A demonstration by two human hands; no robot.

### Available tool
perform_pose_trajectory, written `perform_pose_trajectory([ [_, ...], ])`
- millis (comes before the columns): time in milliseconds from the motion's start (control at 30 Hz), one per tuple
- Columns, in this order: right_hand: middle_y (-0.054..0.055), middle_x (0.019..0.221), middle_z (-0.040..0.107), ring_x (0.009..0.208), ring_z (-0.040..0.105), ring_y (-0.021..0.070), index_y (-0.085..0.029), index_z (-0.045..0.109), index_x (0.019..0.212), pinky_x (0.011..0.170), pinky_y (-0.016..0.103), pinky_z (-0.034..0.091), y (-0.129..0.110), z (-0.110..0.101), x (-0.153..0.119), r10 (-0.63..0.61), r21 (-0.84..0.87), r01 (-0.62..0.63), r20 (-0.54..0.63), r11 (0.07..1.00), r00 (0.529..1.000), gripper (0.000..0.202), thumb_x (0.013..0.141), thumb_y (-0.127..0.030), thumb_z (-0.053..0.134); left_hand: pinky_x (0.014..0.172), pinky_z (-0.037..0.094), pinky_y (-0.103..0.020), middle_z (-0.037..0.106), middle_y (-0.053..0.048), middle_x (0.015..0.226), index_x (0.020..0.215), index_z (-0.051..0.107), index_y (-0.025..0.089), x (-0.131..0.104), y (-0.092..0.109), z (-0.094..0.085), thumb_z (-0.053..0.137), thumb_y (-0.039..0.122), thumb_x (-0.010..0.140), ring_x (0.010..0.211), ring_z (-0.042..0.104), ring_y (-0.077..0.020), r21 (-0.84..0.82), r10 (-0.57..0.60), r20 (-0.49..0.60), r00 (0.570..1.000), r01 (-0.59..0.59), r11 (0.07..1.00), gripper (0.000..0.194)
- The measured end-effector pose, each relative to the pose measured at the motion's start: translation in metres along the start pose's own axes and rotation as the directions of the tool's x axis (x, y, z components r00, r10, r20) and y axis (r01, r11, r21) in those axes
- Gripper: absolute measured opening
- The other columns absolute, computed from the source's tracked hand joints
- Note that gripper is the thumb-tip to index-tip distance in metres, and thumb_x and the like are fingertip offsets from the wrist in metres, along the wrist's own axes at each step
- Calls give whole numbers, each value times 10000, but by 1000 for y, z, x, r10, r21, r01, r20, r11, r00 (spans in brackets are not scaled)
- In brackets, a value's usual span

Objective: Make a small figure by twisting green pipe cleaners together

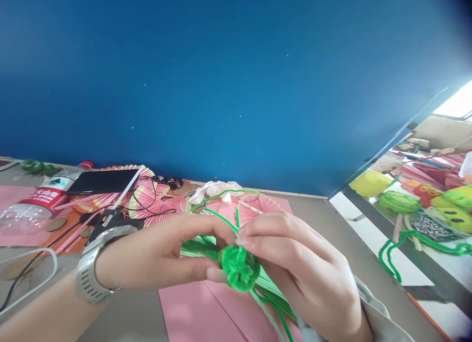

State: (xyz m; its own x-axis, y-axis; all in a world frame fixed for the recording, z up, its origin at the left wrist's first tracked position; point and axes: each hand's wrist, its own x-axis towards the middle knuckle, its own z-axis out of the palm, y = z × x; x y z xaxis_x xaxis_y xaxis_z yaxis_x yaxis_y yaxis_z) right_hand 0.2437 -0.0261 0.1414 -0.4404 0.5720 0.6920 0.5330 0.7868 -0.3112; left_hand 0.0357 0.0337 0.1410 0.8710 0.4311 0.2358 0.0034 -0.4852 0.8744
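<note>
A round, fuzzy green piece point(240, 268) made of coiled pipe cleaner sits between my two hands at the lower middle. My left hand point(165, 253), with a pale watch on the wrist, pinches its left side between thumb and fingers. From the right, my right hand point(309, 268) presses its fingertips on the top of the piece, by a short upright green stem. Loose green pipe cleaners point(275, 288) lie in a bundle beneath both hands, over pink paper point(206, 312).
A plastic bottle point(40, 197), a black phone point(101, 181) and pink paper fans point(158, 202) lie at the left. Crumpled white tissue point(214, 188) is behind the hands. A blue partition point(236, 86) stands at the back. Yellow and green plush-like items point(453, 214) are at the right.
</note>
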Motion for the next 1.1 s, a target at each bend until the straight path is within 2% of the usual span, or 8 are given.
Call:
perform_pose_trajectory([
  [100, 29, 957, 600, 872, 583, 131, -200, 572, 969, 770, 267, 482, -1, 1, 0, 13, -6, -13, 15, 1000, 1000, 254, 821, 1, 524, 768, 459, -200, 621, -6, 969, 1055, 547, 212, 0, 1, 1, 567, 160, 836, 867, 572, -127, 43, -20, -1, 1000, 21, 999, 227],
  [300, 50, 913, 559, 861, 538, 178, -194, 553, 900, 724, 305, 437, -4, -1, 0, 88, -290, -95, -40, 952, 995, 173, 831, -39, 517, 785, 456, -200, 611, 1, 1042, 1060, 534, 242, -1, 7, 0, 523, 176, 861, 928, 565, -141, 222, -90, -61, 994, 102, 970, 210],
  [500, -6, 768, 578, 645, 538, 105, -208, 476, 927, 593, 213, 412, -10, -5, 1, 210, -204, -218, -63, 954, 976, 128, 875, -91, 472, 817, 441, -215, 595, 5, 1020, 1061, 523, 238, 0, 8, -1, 544, 177, 850, 929, 547, -138, 221, -65, -45, 997, 73, 972, 220],
  [633, 0, 813, 602, 690, 569, 116, -218, 491, 944, 589, 211, 418, -14, -3, -1, 174, -218, -177, -32, 960, 984, 145, 870, -94, 480, 785, 446, -200, 603, 7, 1002, 1032, 535, 230, 0, 9, 1, 532, 183, 859, 890, 556, -127, 192, -59, 16, 998, 55, 980, 179],
  [733, 15, 884, 596, 758, 562, 141, -214, 516, 902, 619, 233, 417, -16, 1, -2, 214, -279, -210, -19, 937, 977, 165, 843, -61, 495, 746, 432, -201, 617, 5, 926, 986, 562, 215, 2, 9, 6, 511, 224, 876, 834, 562, -129, 293, -62, 28, 998, 51, 955, 122],
  [833, 7, 885, 581, 771, 547, 152, -218, 519, 834, 632, 248, 409, -16, 4, -1, 345, -295, -329, 5, 897, 938, 148, 833, -70, 512, 765, 413, -233, 637, 1, 960, 1012, 572, 228, 5, 7, 13, 498, 265, 884, 874, 566, -153, 403, -95, -3, 996, 88, 911, 153],
  [967, -54, 709, 564, 588, 520, 94, -231, 475, 839, 534, 204, 394, -16, 9, 1, 512, -138, -501, 58, 854, 857, 134, 867, -99, 470, 776, 402, -275, 648, 19, 931, 973, 585, 249, 8, 0, 23, 500, 247, 874, 869, 558, -169, 491, -127, -54, 990, 138, 860, 130],
  [1100, -40, 699, 522, 588, 487, 105, -215, 464, 824, 529, 224, 381, -18, 12, 1, 467, -112, -461, 39, 880, 883, 142, 861, -82, 435, 748, 414, -309, 623, 5, 893, 947, 559, 242, 11, -3, 30, 502, 245, 862, 855, 550, -187, 489, -145, -221, 964, 239, 839, 103],
])
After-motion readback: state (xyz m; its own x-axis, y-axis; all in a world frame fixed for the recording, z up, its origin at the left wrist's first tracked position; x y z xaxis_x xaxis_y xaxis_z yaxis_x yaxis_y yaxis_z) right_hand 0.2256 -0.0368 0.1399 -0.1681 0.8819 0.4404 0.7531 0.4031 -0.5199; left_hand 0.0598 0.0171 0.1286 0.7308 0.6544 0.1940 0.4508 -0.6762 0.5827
